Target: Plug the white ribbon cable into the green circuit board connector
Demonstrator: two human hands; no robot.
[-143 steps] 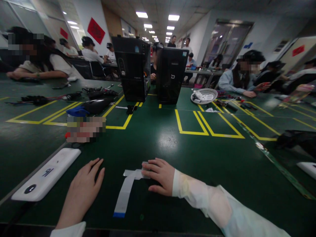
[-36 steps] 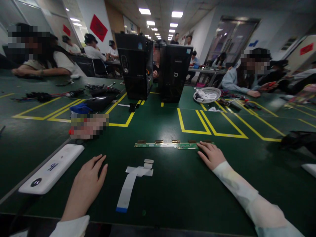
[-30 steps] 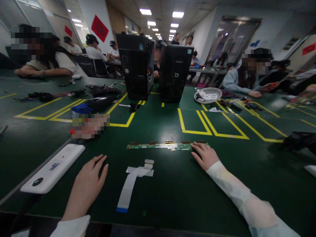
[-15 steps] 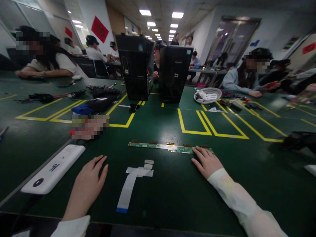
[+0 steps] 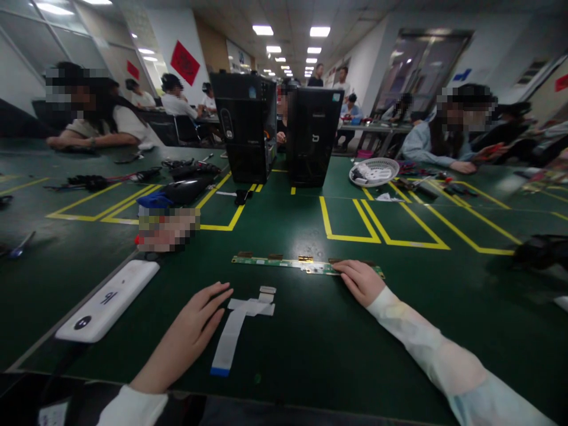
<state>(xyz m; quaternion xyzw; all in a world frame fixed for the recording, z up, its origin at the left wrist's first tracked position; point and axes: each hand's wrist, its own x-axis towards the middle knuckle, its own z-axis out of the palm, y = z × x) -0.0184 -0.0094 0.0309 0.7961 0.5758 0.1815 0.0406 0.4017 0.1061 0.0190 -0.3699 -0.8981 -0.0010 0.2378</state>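
A long, thin green circuit board [image 5: 288,264] lies crosswise on the dark green table [image 5: 310,331]. My right hand [image 5: 361,281] rests on its right part, fingers stretched together over the edge; whether they grip it is hidden. Nearer to me lies a white flat ribbon cable [image 5: 231,337] with a blue end, crossed by a pale strip and topped by a small connector [image 5: 267,290]. Just left of the cable is my left hand [image 5: 193,325], its fingers apart and holding nothing.
On the left lies a white power bank [image 5: 109,302] with a black cable. Two black computer towers [image 5: 248,130] stand at the back. A white basket [image 5: 374,171] sits at the back right, tools and wires around it. People sit at both sides.
My left hand has moved right, close to the ribbon cable. My right hand has slid a little left along the board, its fingers now closer together.
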